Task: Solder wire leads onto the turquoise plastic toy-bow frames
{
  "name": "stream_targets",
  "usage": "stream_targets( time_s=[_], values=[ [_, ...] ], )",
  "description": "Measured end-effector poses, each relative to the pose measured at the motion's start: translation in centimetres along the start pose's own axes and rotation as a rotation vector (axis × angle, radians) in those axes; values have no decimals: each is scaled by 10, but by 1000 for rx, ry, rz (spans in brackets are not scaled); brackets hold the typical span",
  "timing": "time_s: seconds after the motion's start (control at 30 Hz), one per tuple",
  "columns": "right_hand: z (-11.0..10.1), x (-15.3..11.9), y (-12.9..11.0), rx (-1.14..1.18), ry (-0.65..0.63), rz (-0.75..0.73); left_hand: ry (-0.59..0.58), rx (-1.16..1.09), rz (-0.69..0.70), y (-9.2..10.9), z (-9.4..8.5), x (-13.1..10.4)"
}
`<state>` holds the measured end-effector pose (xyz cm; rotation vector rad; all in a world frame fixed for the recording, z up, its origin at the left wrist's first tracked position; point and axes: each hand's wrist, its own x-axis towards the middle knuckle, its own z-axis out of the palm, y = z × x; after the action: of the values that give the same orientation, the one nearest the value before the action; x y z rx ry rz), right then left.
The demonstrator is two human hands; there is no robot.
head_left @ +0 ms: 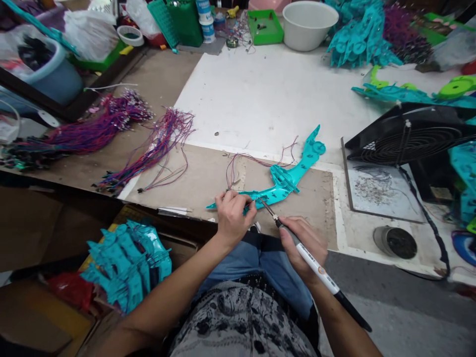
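A curved turquoise plastic part [304,161] lies on the brown board at the table's front edge. Closed fingers of my left hand [233,210] press on its left section; whether they also pinch a wire is hidden. Thin red and dark wires [256,161] rise beside that hand and loop behind the part. My right hand [305,243] grips a soldering iron [314,263] with a white and black handle. Its metal tip reaches down to the part, just right of my left fingertips.
Bundles of purple-red wires [163,139] lie at left. A black fan [409,134] and a round metal tin [394,242] stand at right. More turquoise parts [130,263] are stacked in a box below left. A white basin [310,25] and a green tray [265,27] sit at the back.
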<state>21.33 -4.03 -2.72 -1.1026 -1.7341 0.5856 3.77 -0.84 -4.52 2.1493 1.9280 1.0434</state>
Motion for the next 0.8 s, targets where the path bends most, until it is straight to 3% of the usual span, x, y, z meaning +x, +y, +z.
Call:
stream_targets(
  time_s=[0.47,0.8],
  values=[
    [-1,6,-1,-38,-37,-43,86,1,47,1,3,1],
    [-7,5,-4,-6,-34,-49,75,-7,47,0,3,0]
  ],
)
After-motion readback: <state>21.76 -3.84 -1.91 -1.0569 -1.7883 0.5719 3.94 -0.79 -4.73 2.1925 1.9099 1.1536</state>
